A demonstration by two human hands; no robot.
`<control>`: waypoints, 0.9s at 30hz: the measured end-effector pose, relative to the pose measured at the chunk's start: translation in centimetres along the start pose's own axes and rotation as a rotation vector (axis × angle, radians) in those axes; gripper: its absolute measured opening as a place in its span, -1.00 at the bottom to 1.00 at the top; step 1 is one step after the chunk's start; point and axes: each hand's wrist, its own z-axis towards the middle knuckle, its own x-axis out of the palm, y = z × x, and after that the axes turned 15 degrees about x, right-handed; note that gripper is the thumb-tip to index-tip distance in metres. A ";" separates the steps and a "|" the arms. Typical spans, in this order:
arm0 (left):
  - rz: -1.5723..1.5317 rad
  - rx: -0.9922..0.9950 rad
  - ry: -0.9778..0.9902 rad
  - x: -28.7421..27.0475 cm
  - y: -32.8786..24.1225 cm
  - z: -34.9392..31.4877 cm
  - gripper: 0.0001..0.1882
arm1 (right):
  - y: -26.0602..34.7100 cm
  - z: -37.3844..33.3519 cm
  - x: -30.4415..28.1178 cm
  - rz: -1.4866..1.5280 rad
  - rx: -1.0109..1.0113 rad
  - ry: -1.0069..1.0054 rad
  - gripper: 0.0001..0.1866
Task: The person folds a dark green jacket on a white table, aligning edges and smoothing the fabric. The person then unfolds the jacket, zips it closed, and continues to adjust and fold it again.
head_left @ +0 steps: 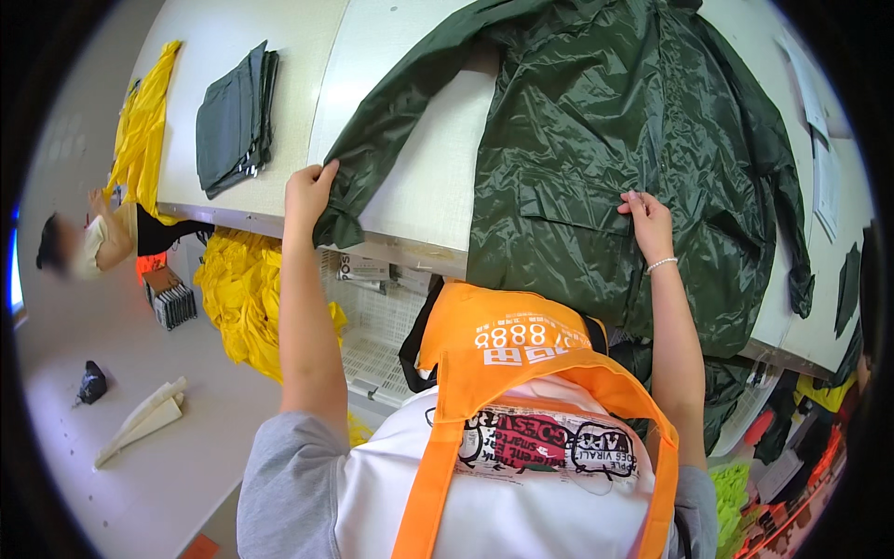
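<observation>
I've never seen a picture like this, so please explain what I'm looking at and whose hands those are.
No machine here: a person works bare-handed, wearing a fisheye camera on the head that looks down, so straight edges bend near the rim. A shiny dark green jacket is spread over a white table and hangs past its near edge. The left hand grips one sleeve near its end; the right hand touches the pocket flap, though whether it pinches the fabric is unclear. Farther left lie a folded dark grey-green stack of fabric and yellow fabric draped over the edge.
</observation>
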 end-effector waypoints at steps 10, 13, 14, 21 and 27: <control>-1.519 -0.056 0.205 5.7 -20.1 -9.7 -0.65 | 11.4 -14.1 -0.6 0.454 -0.303 0.499 -0.53; -1.796 -0.017 0.384 9.5 -22.8 -11.6 -0.70 | 11.0 -14.3 -1.3 0.546 -0.209 0.481 -0.58; -1.867 -0.034 0.392 10.8 -23.8 -12.6 -0.70 | 11.0 -14.7 -1.7 0.578 -0.245 0.448 -0.69; -1.130 0.146 -0.067 14.1 -20.7 -12.7 -0.74 | 6.5 -15.5 -5.7 0.462 -0.244 0.284 -0.86; -0.969 0.686 0.244 9.2 -27.1 -14.9 -0.46 | 5.8 -16.2 -5.5 0.356 -0.280 0.237 -0.85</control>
